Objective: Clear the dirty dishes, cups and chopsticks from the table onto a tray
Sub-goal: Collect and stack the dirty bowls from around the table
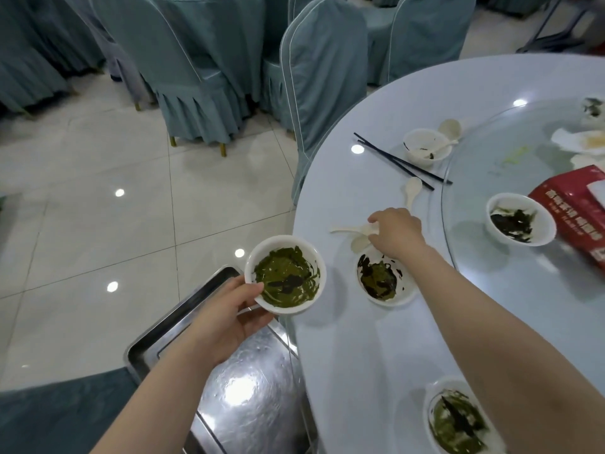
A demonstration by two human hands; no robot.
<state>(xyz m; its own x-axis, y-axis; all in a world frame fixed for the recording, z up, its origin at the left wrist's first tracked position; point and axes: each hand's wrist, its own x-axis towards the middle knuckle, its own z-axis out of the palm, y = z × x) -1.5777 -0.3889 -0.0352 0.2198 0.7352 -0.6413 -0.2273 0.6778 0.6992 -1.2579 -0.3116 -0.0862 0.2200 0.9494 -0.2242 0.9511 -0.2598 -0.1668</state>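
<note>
— While my left hand (226, 319) grips the dirty bowl (285, 274) above the tray (170, 326), what's the right doing?
— My right hand (394, 234) curls round a white spoon (352, 228) on the table (360, 339), chopsticks (401, 161) lying beyond

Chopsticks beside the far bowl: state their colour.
The chopsticks are black, plain to see in the head view against the pale table.
</note>
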